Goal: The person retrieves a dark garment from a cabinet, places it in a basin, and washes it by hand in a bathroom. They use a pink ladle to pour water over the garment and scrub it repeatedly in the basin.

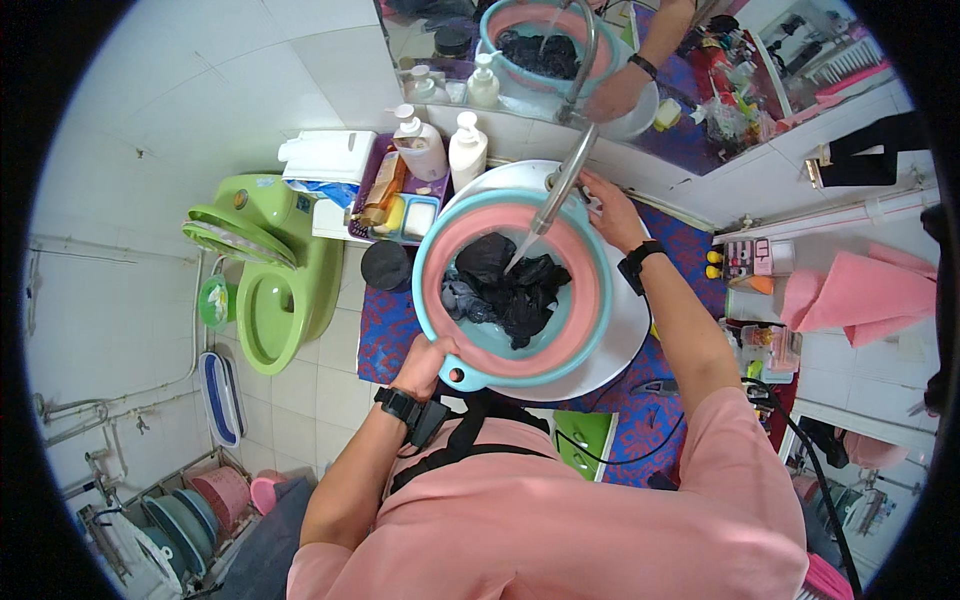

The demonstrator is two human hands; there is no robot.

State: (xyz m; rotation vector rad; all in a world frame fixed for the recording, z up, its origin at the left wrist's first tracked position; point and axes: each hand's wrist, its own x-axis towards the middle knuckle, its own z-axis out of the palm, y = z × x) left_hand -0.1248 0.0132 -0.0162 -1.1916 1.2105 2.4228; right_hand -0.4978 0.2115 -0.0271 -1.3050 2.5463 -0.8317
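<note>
A pink and light-blue plastic basin rests on a white washbasin. Dark wet cloth lies in water inside it, and a stream from the metal faucet runs onto the cloth. My left hand grips the basin's rim at the lower left, beside the handle tab with a hole. My right hand is at the far right side, near the faucet's base and the basin's rim; its fingertips are partly hidden, so whether it holds anything is unclear.
Behind the basin stand two white pump bottles and a purple tray with soap. A black round container is at the left. Further left is a green toilet. A mirror fills the wall behind. A black cable hangs at the right.
</note>
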